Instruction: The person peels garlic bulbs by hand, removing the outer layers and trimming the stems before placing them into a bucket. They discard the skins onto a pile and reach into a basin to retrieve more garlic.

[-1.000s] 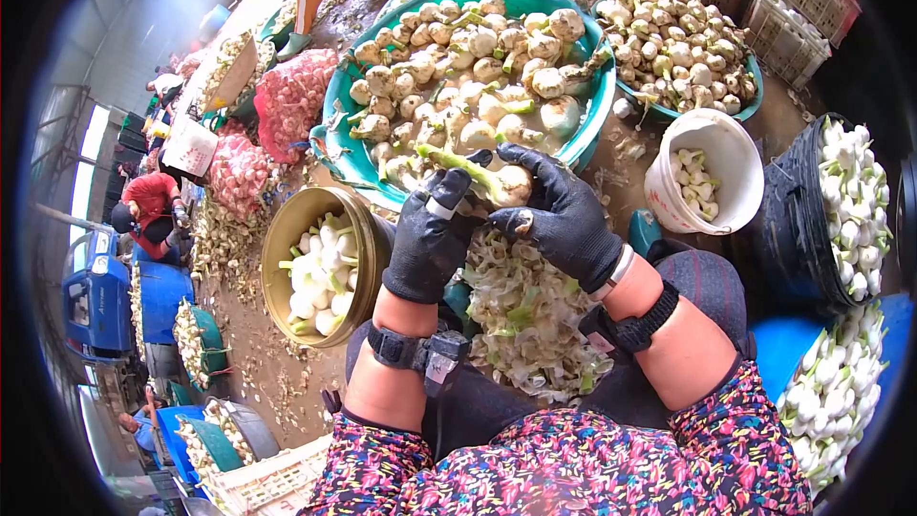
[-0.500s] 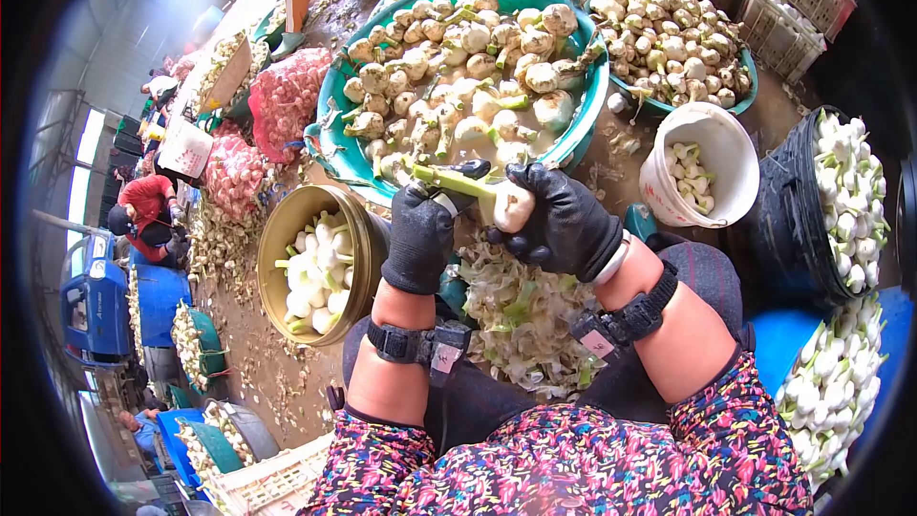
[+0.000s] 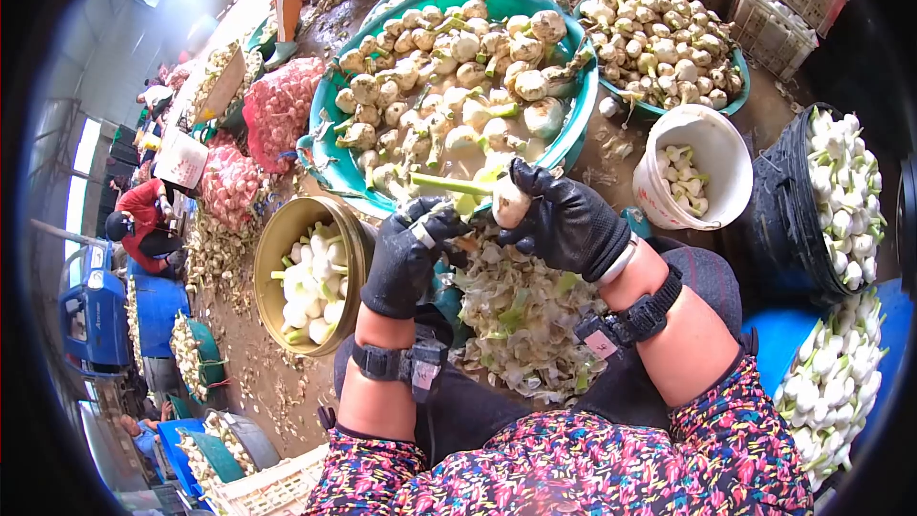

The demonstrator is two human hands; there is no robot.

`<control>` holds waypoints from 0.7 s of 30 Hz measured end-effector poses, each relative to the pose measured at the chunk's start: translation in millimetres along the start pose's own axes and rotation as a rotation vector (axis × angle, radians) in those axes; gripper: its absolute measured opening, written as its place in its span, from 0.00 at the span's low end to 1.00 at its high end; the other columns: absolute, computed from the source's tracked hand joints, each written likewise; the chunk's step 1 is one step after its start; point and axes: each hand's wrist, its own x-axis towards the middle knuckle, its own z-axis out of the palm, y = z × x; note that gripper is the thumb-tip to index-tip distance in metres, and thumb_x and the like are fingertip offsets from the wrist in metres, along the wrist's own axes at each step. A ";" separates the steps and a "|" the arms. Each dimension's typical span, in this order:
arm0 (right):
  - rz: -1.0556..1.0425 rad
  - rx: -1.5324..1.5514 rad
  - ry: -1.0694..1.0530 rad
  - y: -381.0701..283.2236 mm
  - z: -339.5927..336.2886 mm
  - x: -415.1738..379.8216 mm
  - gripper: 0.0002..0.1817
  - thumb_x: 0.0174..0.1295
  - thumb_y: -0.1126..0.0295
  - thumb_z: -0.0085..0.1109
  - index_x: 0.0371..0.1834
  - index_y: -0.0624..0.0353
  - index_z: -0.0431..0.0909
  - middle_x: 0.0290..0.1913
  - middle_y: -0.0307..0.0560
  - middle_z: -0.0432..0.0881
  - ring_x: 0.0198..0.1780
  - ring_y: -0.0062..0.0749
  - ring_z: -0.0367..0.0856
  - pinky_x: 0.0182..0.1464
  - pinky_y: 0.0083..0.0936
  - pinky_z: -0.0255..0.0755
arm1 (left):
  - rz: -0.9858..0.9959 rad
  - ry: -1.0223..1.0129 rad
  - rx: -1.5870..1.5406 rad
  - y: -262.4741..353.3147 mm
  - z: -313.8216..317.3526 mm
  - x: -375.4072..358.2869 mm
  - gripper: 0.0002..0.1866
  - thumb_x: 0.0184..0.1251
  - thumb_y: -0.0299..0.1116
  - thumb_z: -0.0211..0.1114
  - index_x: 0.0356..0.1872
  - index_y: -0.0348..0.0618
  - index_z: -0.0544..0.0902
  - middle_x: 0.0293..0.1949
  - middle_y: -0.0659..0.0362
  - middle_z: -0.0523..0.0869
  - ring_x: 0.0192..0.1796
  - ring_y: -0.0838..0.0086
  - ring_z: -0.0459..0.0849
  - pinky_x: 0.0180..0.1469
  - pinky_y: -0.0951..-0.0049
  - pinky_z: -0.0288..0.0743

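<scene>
My right hand (image 3: 576,223), in a black glove, grips a garlic bulb (image 3: 510,203) whose green stem (image 3: 451,183) points left. Lower and to the left, my left hand (image 3: 411,253) has its gloved fingers curled near the stem; a small pale thing shows at them, too small to name. Just beyond my hands is a green tub (image 3: 323,124) of bulbs in murky water. Under them, between the knees, lies a pile of peelings (image 3: 525,325). A tan bucket (image 3: 270,229) of white peeled bulbs stands to the left.
A white bucket (image 3: 659,148) with some bulbs stands right, beside a black tub (image 3: 778,215) packed with white bulbs. Another green tub (image 3: 735,100) of bulbs is behind. Pink net sacks (image 3: 279,115) and a person in red (image 3: 143,220) are at left.
My left hand has come down and left, away from the stem, its fingers more curled. My right hand still holds the bulb, nearly in place. The view has shifted slightly.
</scene>
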 end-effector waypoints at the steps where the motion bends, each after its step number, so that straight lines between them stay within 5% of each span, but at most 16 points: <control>1: -0.033 -0.009 0.014 1.7 -0.6 0.1 0.15 0.62 0.54 0.54 0.42 0.53 0.75 0.32 0.40 0.81 0.26 0.25 0.80 0.24 0.18 0.73 | 0.108 0.004 -0.047 4.7 10.5 -0.6 0.20 0.55 0.30 0.62 0.51 0.35 0.76 0.39 0.56 0.83 0.38 0.73 0.81 0.39 0.75 0.75; 3: -0.021 -0.064 0.005 5.8 -0.2 1.0 0.15 0.62 0.54 0.53 0.42 0.52 0.75 0.33 0.40 0.81 0.27 0.24 0.80 0.26 0.18 0.75 | 0.170 -0.015 -0.144 2.7 13.8 -0.9 0.26 0.58 0.30 0.61 0.58 0.35 0.70 0.42 0.56 0.81 0.40 0.77 0.80 0.40 0.77 0.74; 6: 0.001 -0.080 -0.010 13.8 -1.9 -0.2 0.11 0.62 0.58 0.56 0.40 0.52 0.75 0.35 0.39 0.80 0.30 0.22 0.79 0.32 0.17 0.75 | 0.431 0.114 0.029 -12.8 19.4 3.6 0.21 0.57 0.25 0.60 0.54 0.36 0.75 0.44 0.55 0.82 0.44 0.72 0.80 0.45 0.75 0.74; 7: -0.269 -0.364 0.056 22.3 -17.2 11.5 0.09 0.60 0.62 0.57 0.40 0.53 0.76 0.34 0.40 0.80 0.30 0.23 0.79 0.33 0.18 0.75 | 0.429 0.114 0.025 -17.0 13.7 8.1 0.21 0.57 0.25 0.60 0.54 0.36 0.75 0.44 0.55 0.82 0.44 0.72 0.80 0.45 0.75 0.74; 8: -0.538 -0.647 0.120 28.0 -25.3 17.8 0.08 0.59 0.66 0.59 0.39 0.55 0.76 0.32 0.41 0.80 0.31 0.24 0.79 0.33 0.19 0.75 | 0.577 0.144 0.431 -18.3 5.6 11.0 0.20 0.56 0.23 0.59 0.53 0.36 0.75 0.45 0.54 0.82 0.45 0.70 0.80 0.47 0.74 0.74; 9: -0.391 -0.370 0.277 15.5 7.1 -1.2 0.09 0.52 0.73 0.63 0.36 0.60 0.78 0.30 0.45 0.80 0.31 0.33 0.79 0.34 0.25 0.73 | 0.712 0.172 0.843 -13.7 3.2 10.1 0.20 0.55 0.21 0.59 0.52 0.37 0.76 0.46 0.53 0.82 0.46 0.68 0.80 0.48 0.72 0.73; 10: -0.386 -0.373 0.274 20.6 4.9 -1.8 0.09 0.52 0.73 0.63 0.36 0.60 0.78 0.30 0.45 0.80 0.31 0.33 0.79 0.34 0.25 0.73 | 0.630 0.270 0.803 -8.5 6.2 4.2 0.19 0.55 0.17 0.56 0.51 0.38 0.77 0.46 0.50 0.81 0.47 0.64 0.80 0.50 0.69 0.73; 12: -0.837 -0.972 -0.009 31.7 -1.0 -2.9 0.09 0.51 0.72 0.63 0.35 0.63 0.79 0.28 0.48 0.80 0.30 0.43 0.79 0.35 0.32 0.72 | 0.711 0.392 0.835 -10.4 -4.4 7.6 0.18 0.57 0.17 0.54 0.50 0.37 0.77 0.46 0.50 0.81 0.47 0.64 0.80 0.50 0.69 0.73; 13: -0.964 -1.381 -0.272 22.5 -4.3 0.2 0.09 0.51 0.69 0.62 0.33 0.62 0.79 0.31 0.50 0.80 0.31 0.46 0.78 0.36 0.35 0.72 | 0.661 0.374 0.482 -8.9 -6.1 16.2 0.16 0.61 0.20 0.52 0.51 0.38 0.77 0.45 0.52 0.82 0.43 0.67 0.80 0.49 0.71 0.73; 16: 0.012 -1.839 -0.311 36.9 -5.8 -16.9 0.13 0.49 0.62 0.61 0.36 0.56 0.80 0.37 0.54 0.80 0.40 0.47 0.78 0.43 0.36 0.72 | 0.851 0.427 0.815 -20.6 -23.4 17.9 0.15 0.64 0.25 0.52 0.52 0.37 0.77 0.42 0.56 0.82 0.37 0.74 0.79 0.44 0.75 0.73; 17: 0.012 -1.835 -0.307 37.1 -8.2 -14.2 0.13 0.49 0.62 0.61 0.36 0.56 0.80 0.37 0.54 0.80 0.40 0.47 0.78 0.43 0.36 0.72 | 0.390 0.353 0.048 -6.7 -7.7 9.1 0.15 0.65 0.28 0.52 0.50 0.35 0.77 0.39 0.58 0.81 0.33 0.79 0.77 0.39 0.79 0.71; 19: -0.397 -2.026 0.053 28.5 -11.5 -5.3 0.14 0.51 0.67 0.61 0.42 0.57 0.79 0.35 0.50 0.80 0.41 0.40 0.79 0.48 0.28 0.71 | 0.357 0.281 -0.041 -2.2 -3.9 6.2 0.15 0.65 0.28 0.52 0.50 0.34 0.77 0.38 0.59 0.81 0.32 0.79 0.77 0.38 0.79 0.70; 21: -0.536 -1.347 0.161 10.6 1.8 -3.2 0.15 0.48 0.72 0.65 0.41 0.60 0.79 0.35 0.45 0.79 0.38 0.28 0.78 0.44 0.23 0.72 | 0.279 0.135 -0.252 -5.6 -6.8 6.4 0.14 0.62 0.27 0.55 0.48 0.34 0.78 0.38 0.58 0.82 0.35 0.79 0.78 0.42 0.79 0.71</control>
